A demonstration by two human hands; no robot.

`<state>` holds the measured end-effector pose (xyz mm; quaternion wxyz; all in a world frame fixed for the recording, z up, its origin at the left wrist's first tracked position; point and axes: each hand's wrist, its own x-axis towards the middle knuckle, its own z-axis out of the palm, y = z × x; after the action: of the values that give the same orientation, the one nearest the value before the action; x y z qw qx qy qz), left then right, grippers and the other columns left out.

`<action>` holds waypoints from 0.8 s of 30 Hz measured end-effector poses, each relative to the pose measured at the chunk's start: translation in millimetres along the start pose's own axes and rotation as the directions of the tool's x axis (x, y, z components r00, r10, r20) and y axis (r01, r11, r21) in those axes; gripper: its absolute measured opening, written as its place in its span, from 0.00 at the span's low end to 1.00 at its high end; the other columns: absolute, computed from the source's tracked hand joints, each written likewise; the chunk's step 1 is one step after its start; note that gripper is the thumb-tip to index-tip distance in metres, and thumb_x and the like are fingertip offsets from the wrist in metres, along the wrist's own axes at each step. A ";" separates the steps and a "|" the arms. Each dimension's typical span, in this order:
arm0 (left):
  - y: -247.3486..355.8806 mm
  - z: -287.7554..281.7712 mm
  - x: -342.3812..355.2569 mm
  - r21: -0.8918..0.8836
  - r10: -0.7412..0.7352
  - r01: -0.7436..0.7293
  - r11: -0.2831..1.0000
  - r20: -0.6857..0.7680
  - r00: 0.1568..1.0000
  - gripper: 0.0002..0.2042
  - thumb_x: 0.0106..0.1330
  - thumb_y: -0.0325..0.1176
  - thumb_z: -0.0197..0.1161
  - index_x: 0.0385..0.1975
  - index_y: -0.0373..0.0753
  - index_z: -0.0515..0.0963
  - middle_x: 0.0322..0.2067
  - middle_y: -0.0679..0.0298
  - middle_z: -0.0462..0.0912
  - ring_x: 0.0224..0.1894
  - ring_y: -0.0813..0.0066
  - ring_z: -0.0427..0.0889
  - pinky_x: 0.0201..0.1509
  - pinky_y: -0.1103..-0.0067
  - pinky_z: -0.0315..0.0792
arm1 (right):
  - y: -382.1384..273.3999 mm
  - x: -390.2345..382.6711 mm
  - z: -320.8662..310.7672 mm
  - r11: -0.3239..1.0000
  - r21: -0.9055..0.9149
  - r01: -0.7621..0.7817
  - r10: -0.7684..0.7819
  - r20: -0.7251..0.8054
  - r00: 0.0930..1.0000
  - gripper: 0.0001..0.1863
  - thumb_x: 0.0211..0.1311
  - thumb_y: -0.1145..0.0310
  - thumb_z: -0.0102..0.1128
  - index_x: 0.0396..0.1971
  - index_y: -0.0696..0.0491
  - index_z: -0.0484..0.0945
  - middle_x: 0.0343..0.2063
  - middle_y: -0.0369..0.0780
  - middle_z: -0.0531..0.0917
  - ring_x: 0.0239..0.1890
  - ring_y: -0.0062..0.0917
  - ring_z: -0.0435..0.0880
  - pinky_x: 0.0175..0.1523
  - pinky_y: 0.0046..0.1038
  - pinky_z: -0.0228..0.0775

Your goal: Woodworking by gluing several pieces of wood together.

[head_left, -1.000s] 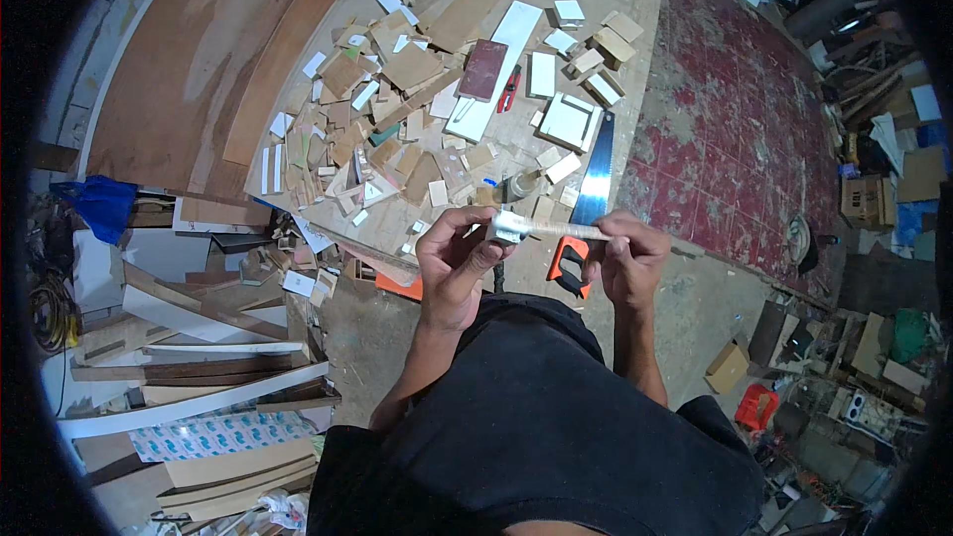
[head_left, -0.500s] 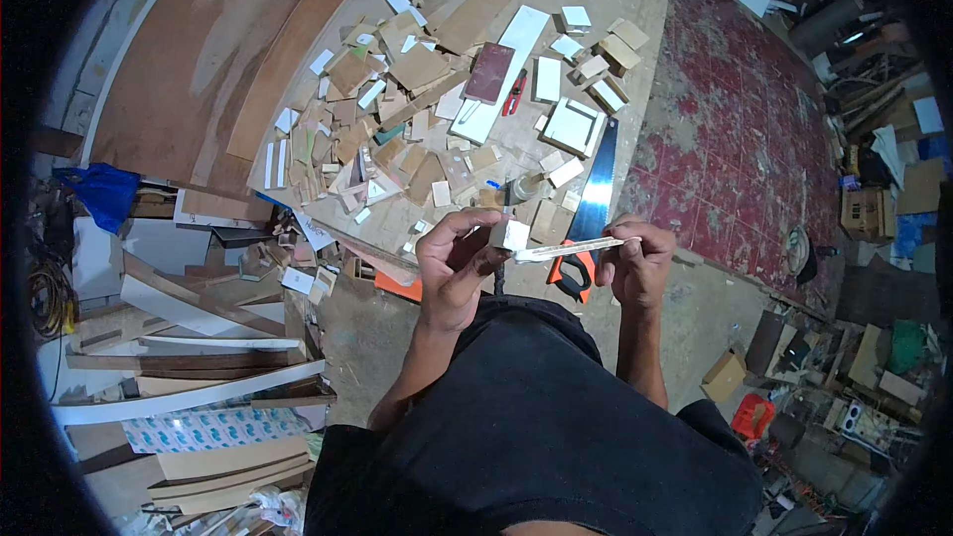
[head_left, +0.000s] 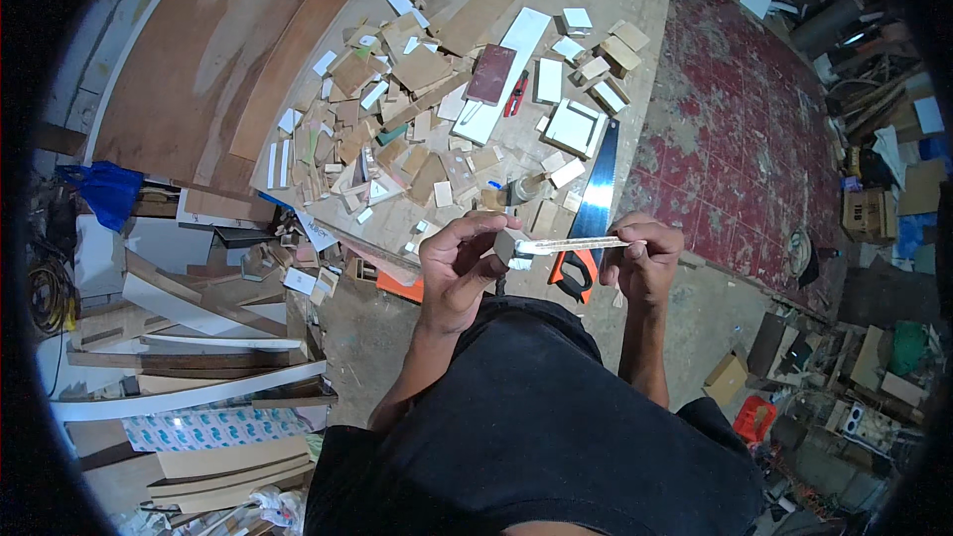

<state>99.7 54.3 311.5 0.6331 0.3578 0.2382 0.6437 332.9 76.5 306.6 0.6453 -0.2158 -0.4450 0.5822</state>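
My left hand [head_left: 459, 278] grips a small square wooden block [head_left: 507, 245] between thumb and fingers. My right hand [head_left: 643, 263] pinches the far end of a thin, pale wooden strip [head_left: 574, 244], whose left end touches the block at a patch of white paste [head_left: 522, 248]. Behind and below the strip, a handsaw with a bright blade [head_left: 597, 193] and an orange-and-black handle [head_left: 586, 274] lies at the near right of the worktable [head_left: 635, 60]. A small jar [head_left: 521, 191] stands just beyond my left hand.
Small offcuts [head_left: 427, 65], a maroon pad [head_left: 490, 72] and a red cutter [head_left: 515, 93] are spread on the table. Large plywood sheets [head_left: 171, 60] are at upper left, stacked boards [head_left: 189, 392] at lower left. A red tiled surface [head_left: 730, 129] lies rightward, with clutter and a red crate [head_left: 754, 419] beyond.
The block in my left fingers has turned to show a different face. The strip has shifted its angle against it, and my right hand has moved slightly to the right.
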 end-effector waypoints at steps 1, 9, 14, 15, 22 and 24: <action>-0.2 0.5 0.3 -0.018 -0.003 0.003 1.000 -0.002 1.000 0.19 0.58 0.24 0.69 0.49 0.30 0.75 0.48 0.52 0.80 0.48 0.72 0.81 0.53 0.78 0.74 | -0.2 0.3 -0.3 1.000 0.001 0.003 -0.003 0.000 1.000 0.10 0.60 0.74 0.63 0.36 0.67 0.81 0.30 0.53 0.81 0.18 0.28 0.81 0.18 0.23 0.75; 4.2 0.4 -5.4 -0.043 -0.048 0.047 0.998 -0.020 0.999 0.17 0.59 0.23 0.67 0.48 0.30 0.75 0.47 0.52 0.80 0.47 0.70 0.82 0.52 0.77 0.75 | -4.8 -5.7 -0.7 0.992 -0.089 0.088 -0.084 0.043 0.996 0.09 0.58 0.74 0.65 0.35 0.65 0.82 0.27 0.51 0.81 0.18 0.25 0.81 0.17 0.21 0.73; 6.3 2.5 -7.2 -0.052 -0.063 0.061 0.997 -0.037 0.997 0.17 0.59 0.24 0.68 0.48 0.30 0.75 0.47 0.52 0.80 0.48 0.70 0.82 0.53 0.76 0.75 | -2.6 -7.5 -6.5 0.989 -0.081 0.126 -0.125 0.027 0.992 0.08 0.58 0.75 0.65 0.34 0.64 0.82 0.28 0.52 0.82 0.18 0.25 0.82 0.18 0.21 0.73; 6.6 4.4 -6.2 -0.029 -0.021 0.020 0.999 -0.033 0.999 0.17 0.59 0.24 0.68 0.48 0.30 0.75 0.47 0.53 0.80 0.48 0.70 0.81 0.53 0.76 0.76 | -1.4 -7.4 -8.7 0.978 -0.122 0.169 -0.168 0.021 0.986 0.07 0.58 0.76 0.65 0.34 0.64 0.82 0.29 0.52 0.82 0.19 0.24 0.82 0.19 0.22 0.74; 7.1 4.9 -12.5 0.017 0.013 -0.012 1.000 -0.107 0.994 0.17 0.59 0.25 0.68 0.47 0.29 0.74 0.43 0.57 0.80 0.46 0.72 0.81 0.50 0.77 0.76 | -12.3 -6.6 12.1 0.984 -0.107 0.144 -0.131 0.123 0.984 0.07 0.56 0.83 0.60 0.35 0.65 0.82 0.29 0.52 0.81 0.19 0.26 0.82 0.19 0.23 0.75; 7.1 3.4 -13.0 -0.011 0.003 -0.004 1.000 -0.106 0.994 0.18 0.59 0.26 0.69 0.47 0.29 0.74 0.43 0.58 0.80 0.45 0.73 0.81 0.48 0.78 0.76 | -14.1 -8.9 13.1 0.984 -0.096 0.151 -0.138 0.124 0.983 0.07 0.56 0.83 0.59 0.35 0.65 0.82 0.29 0.53 0.81 0.19 0.26 0.82 0.19 0.22 0.75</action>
<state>97.0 40.3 316.9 0.6203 0.3201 0.2673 0.6644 330.6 61.7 321.6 0.6464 -0.1821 -0.5265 0.5213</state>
